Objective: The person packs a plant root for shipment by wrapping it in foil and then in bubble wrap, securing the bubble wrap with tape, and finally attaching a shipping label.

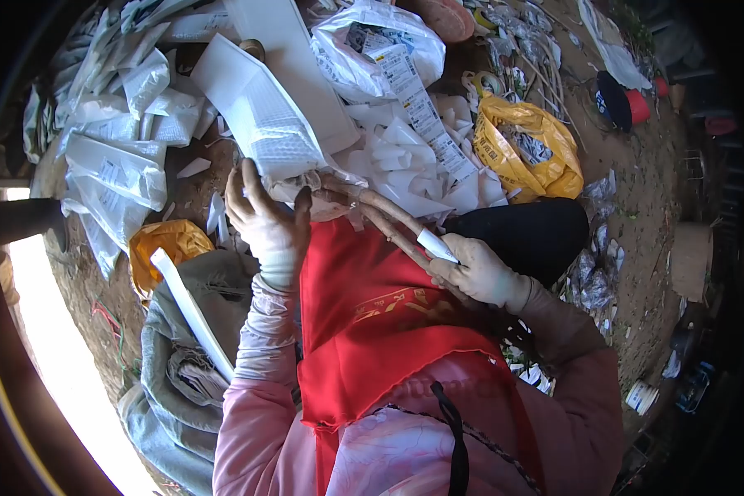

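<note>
My right hand point(479, 271), in a pale glove, is closed round the lower part of forked brown branches point(388, 217) that lie across my lap. A small white piece point(436, 245) sits along the branches at my fingertips. My left hand point(266, 221), gloved too, is raised at the other end, thumb and fingers apart, right by crumpled clear plastic point(293, 188) around the branch tips. Just beyond its fingers lies a white bubble-lined bag point(264, 116). A red apron point(372, 306) covers my lap beneath the branches.
Clear plastic packets point(116, 165) pile up at the left. A white sack point(380, 41) with a printed label strip point(422, 107) stands ahead, above scattered white sheets point(388, 157). To its right is a yellow bag point(525, 153); an orange bag point(169, 248) and grey cloth point(174, 339) lie at left.
</note>
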Available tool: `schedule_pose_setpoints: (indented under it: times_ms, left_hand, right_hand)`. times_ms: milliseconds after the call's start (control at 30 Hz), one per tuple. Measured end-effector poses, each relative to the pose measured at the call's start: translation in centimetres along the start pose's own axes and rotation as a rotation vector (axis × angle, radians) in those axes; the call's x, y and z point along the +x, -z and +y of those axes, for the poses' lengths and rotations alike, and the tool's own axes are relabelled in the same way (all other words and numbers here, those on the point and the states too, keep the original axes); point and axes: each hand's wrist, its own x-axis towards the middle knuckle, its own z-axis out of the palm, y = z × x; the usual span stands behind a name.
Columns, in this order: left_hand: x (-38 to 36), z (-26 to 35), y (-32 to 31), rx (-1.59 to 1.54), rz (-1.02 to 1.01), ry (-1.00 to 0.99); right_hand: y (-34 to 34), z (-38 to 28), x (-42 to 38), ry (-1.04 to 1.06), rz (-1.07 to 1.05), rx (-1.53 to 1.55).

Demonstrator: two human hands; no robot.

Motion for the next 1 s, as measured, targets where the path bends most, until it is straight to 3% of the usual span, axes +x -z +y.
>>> schedule_pose_setpoints:
  times_ms: [67,100,167,233,433,600,633,733,767,833,900,933,967,1000]
  left_hand:
    - [-0.8,-1.7,-0.9,0.004,-0.209,0.355]
    - [-0.7,-2.5,-1.1,-0.157,-0.221,0.382]
    - [0.1,-3.6,-1.9,-0.119,-0.491,0.603]
    - [0.2,-4.0,-3.6,-0.082,-0.220,0.426]
    - [-0.9,-1.0,-2.6,-0.118,-0.338,0.230]
    - [-2.4,-2.5,-3.4,-0.129,-0.463,0.316]
    - [-1.4,-2.4,-2.8,-0.097,-0.529,0.409]
    - [0.9,-2.3,-2.0,0.042,-0.323,0.162]
    - [2.4,-1.5,-1.9,0.094,-0.408,0.193]
    - [4.7,-1.8,-4.5,0.141,-0.405,-0.118]
    - [6.9,-2.0,-7.9,0.207,-0.544,-0.241]
    - [8.2,-1.9,-8.9,0.285,-0.744,-0.230]
    - [8.0,-2.4,-10.5,0.225,-0.755,-0.237]
    - [8.7,-1.5,-10.9,0.137,-1.039,-0.223]
  right_hand:
    - [-0.1,0.4,0.6,-0.066,-0.051,0.144]
    - [-0.4,0.4,1.0,-0.058,-0.039,0.150]
    - [-1.2,0.1,1.6,-0.043,-0.013,0.166]
    - [-1.9,-0.7,2.2,-0.081,-0.022,0.230]
    - [-2.8,-2.9,3.9,-0.169,-0.052,0.470]
    - [-3.6,-2.5,7.5,-0.185,-0.109,0.438]
    - [-3.8,-2.3,7.8,-0.187,-0.132,0.447]
    - [-3.9,-1.8,6.8,-0.192,-0.192,0.471]
    - [-3.3,-2.5,5.1,-0.221,-0.231,0.433]
    - [-2.4,-1.9,1.6,-0.249,-0.321,0.491]
    - [-1.6,-2.4,-1.8,-0.173,-0.289,0.209]
    - [-1.5,-1.8,-3.6,-0.155,-0.266,0.229]
    - [-0.9,-1.3,-4.9,-0.206,-0.131,0.307]
    - [-0.4,-0.9,-6.2,-0.258,0.008,0.387]
